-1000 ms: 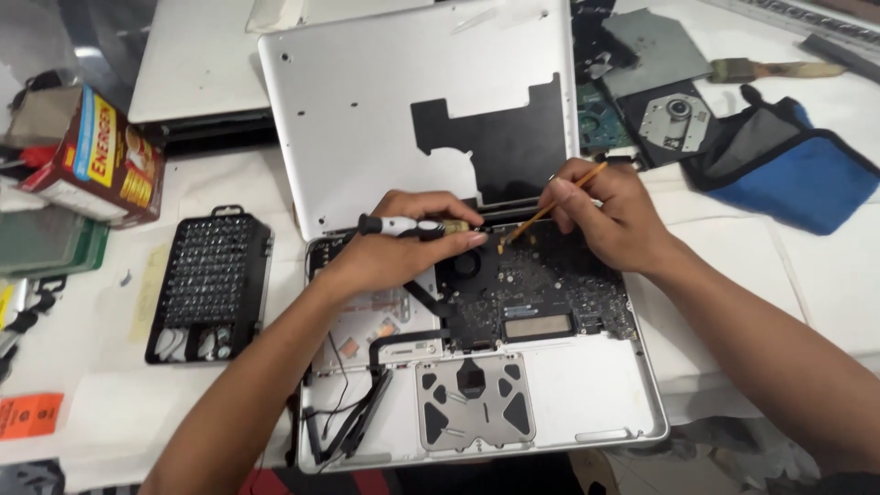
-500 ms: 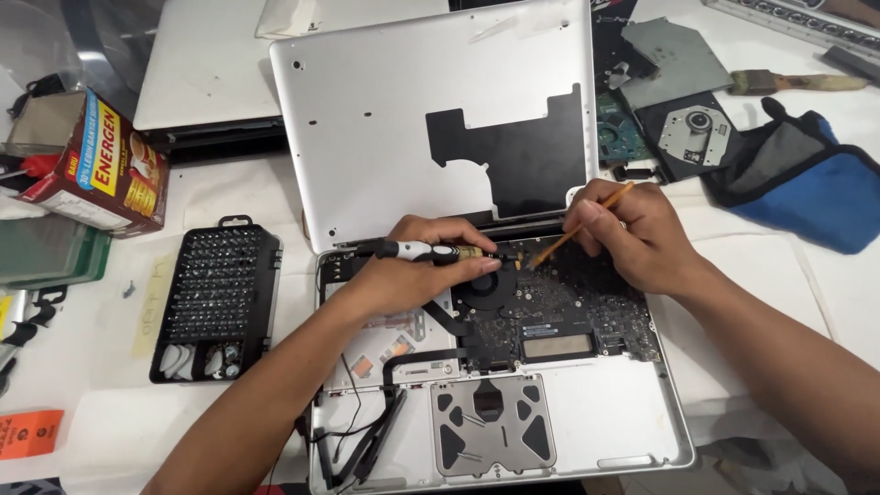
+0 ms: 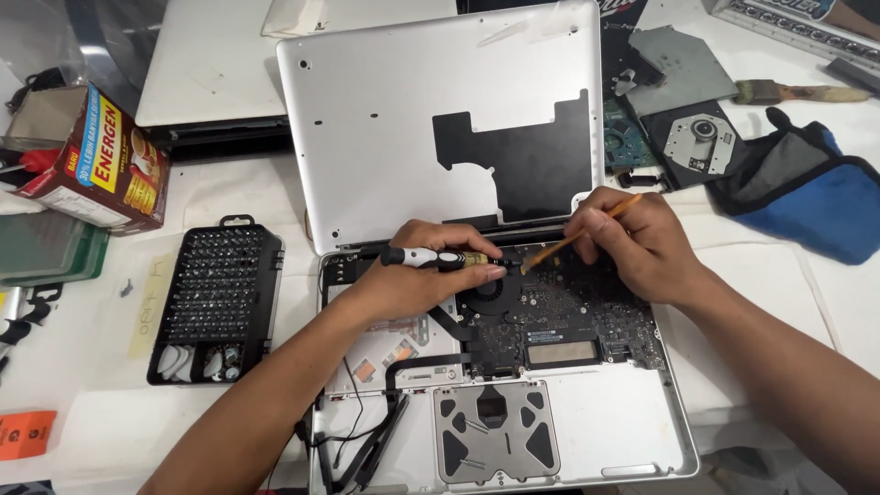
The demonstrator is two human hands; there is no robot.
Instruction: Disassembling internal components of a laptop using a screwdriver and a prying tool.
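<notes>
The left hand (image 3: 412, 280) grips a screwdriver (image 3: 440, 259) lying left-to-right, tip toward the fan (image 3: 495, 295). The right hand (image 3: 637, 243) pinches a thin brush (image 3: 577, 234) slanting down-left, its tip just beside the screwdriver's.

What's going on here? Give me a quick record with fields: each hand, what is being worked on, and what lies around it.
Left hand: holds a small screwdriver, lying sideways
Right hand: holds a thin orange-handled brush, tip by the fan
Worked on: opened silver laptop, circuit board exposed
Behind it: removed bottom cover, propped up
Left side: black bit set
Right side: disc drive, blue pouch
</notes>
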